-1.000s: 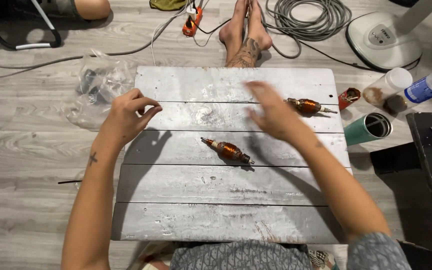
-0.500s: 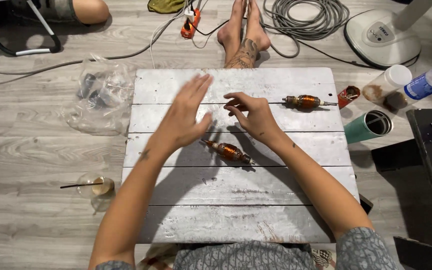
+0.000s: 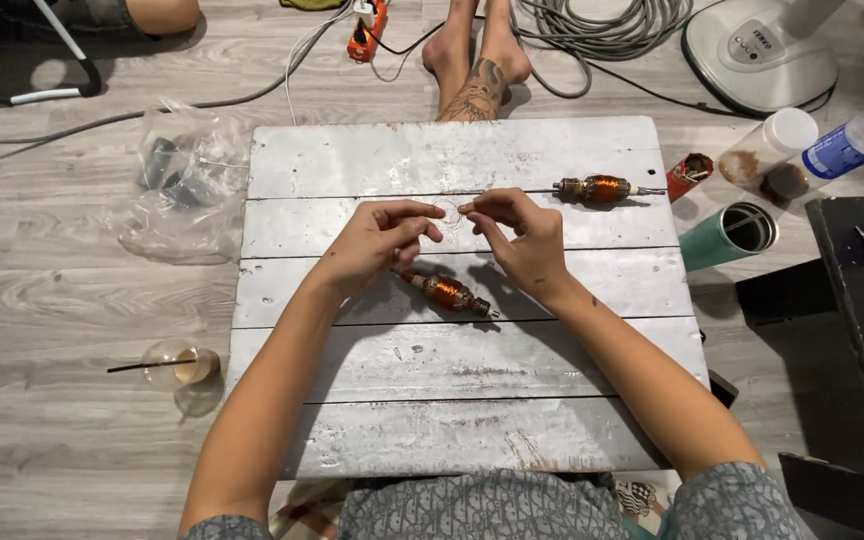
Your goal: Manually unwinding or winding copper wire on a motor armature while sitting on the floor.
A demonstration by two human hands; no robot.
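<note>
My left hand [image 3: 377,245] and my right hand [image 3: 517,232] meet over the middle of a white plank board [image 3: 452,430]. Each pinches one side of a thin, almost clear wire loop [image 3: 449,213] held between their fingertips. A motor armature with copper winding [image 3: 449,293] lies on the board just below my hands, tilted down to the right. A second armature [image 3: 602,189] lies farther back on the right, beyond my right hand.
A clear plastic bag of dark parts [image 3: 177,175] lies on the floor to the left, a glass with a stick [image 3: 184,363] nearer. To the right stand a green tumbler [image 3: 732,235], a red can [image 3: 692,175] and jars. Another person's bare feet [image 3: 477,60] are behind the board.
My left hand came in from the board's left edge and my right hand drew back from the far armature. They now meet at the centre, pinching the thin wire.
</note>
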